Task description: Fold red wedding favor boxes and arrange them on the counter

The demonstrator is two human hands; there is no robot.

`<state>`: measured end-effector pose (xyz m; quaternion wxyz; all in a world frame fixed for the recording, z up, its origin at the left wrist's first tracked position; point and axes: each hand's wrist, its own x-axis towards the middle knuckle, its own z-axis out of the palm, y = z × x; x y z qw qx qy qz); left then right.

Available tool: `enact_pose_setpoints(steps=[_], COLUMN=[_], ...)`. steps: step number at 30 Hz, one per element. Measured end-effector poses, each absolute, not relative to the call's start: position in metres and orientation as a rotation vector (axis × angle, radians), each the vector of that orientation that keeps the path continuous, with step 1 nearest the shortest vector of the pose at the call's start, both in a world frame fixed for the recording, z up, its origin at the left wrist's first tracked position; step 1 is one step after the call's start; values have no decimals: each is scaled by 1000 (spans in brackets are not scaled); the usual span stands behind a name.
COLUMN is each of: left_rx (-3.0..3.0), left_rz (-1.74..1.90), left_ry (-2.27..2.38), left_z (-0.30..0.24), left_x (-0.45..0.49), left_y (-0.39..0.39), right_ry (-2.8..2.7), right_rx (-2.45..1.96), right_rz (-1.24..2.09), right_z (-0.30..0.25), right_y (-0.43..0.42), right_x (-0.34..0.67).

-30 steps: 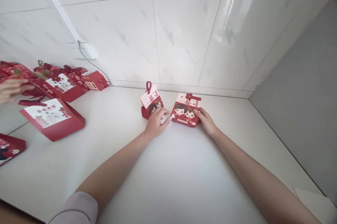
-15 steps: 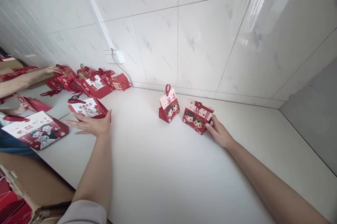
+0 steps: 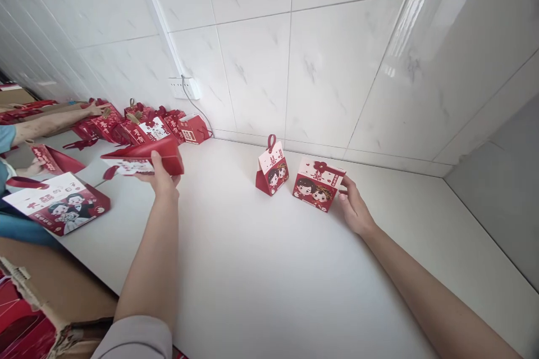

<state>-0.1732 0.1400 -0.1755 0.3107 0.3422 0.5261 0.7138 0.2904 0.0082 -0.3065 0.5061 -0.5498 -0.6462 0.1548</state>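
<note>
My left hand (image 3: 162, 176) grips a red and white gift box (image 3: 168, 154), lifted and tipped so that its red underside faces up. At the right, my right hand (image 3: 356, 207) is beside a red gift box (image 3: 314, 190) printed with a cartoon couple. Its fingers are at the box's right edge, and the thumb is off the front face. That box stands on the table. A smaller gift box (image 3: 273, 171) with a ribbon loop on top stands just left of it, the two apart.
A larger gift box (image 3: 67, 201) stands on the white table (image 3: 252, 269) at the left. Several red boxes (image 3: 154, 128) crowd against the tiled wall. Another person's arm (image 3: 54, 123) reaches in among them. A torn cardboard box (image 3: 63, 286) sits below the table's left edge.
My left hand has closed on the gift box beneath it, and the box is now raised and tipped. My right thumb has come off the front of the right-hand box.
</note>
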Motion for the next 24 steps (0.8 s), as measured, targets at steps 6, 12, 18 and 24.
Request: enact_pose_setpoints(steps=[6,12,18,24], left_rx=[839,983,913,782], left_rz=[1502,1028,792,846], left_ry=[754,645,449,321], left_z=[-111,-107,-115,-129], left_x=[-93,-14,26,43], left_y=[123,81,52,34], right_ry=[-1420,-1322,-1255,-1288], right_rx=[-1364,-1386,-1351,-1170], right_rz=[301,269,212,-179], right_z=[-304,-305,-301,-266], right_y=[8,10,10,1], right_x=[292,296,295,289])
